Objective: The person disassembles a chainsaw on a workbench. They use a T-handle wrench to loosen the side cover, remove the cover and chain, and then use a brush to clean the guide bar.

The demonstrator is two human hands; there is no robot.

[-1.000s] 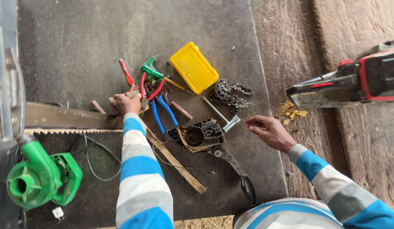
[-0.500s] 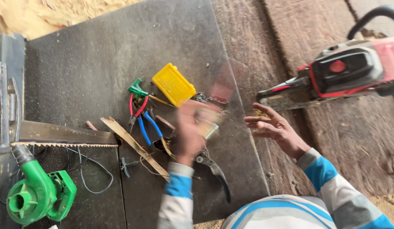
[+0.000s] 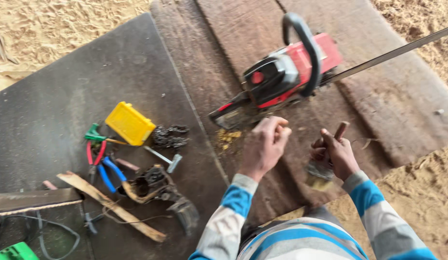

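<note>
Both hands are now lifting away from the tool pile toward the red chainsaw [image 3: 286, 77] lying on the planks: the right hand [image 3: 332, 154] is clamping a light, stiff brush [image 3: 322, 168], the left hand [image 3: 265, 144] is loosely curled, seemingly empty.

Red-and-black chainsaw [image 3: 286, 77] lies on brown wooden planks [image 3: 378, 106], far right. Left of it, on the dark metal sheet [image 3: 65, 96]: yellow plastic box [image 3: 129, 123], coiled black saw chain [image 3: 170, 136] just right of it, blue-handled pliers [image 3: 108, 174] nearer.
</note>
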